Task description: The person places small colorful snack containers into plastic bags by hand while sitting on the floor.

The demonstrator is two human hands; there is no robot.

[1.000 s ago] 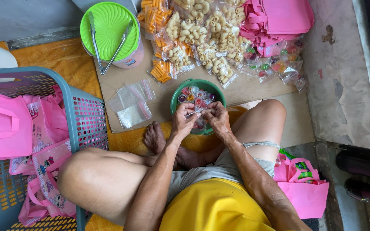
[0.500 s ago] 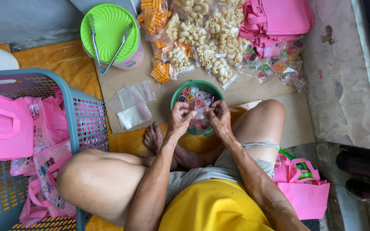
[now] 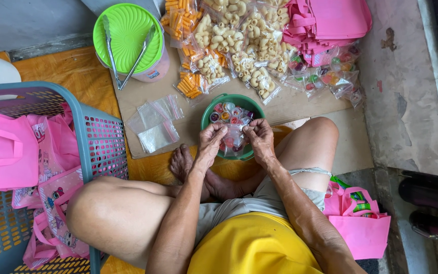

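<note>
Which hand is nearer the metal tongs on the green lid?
Left. The left hand is below-right of the tongs; the right hand lies farther right, over the green bowl.

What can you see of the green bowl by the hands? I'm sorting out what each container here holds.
The green bowl is round, looks like plastic, and sits upright on the floor just ahead of the person's crossed feet, partly on a cardboard sheet. It holds small clear cups of coloured jelly. The left hand and right hand hover over its near half, pinching a small clear bag between them, hiding part of the rim.
</note>
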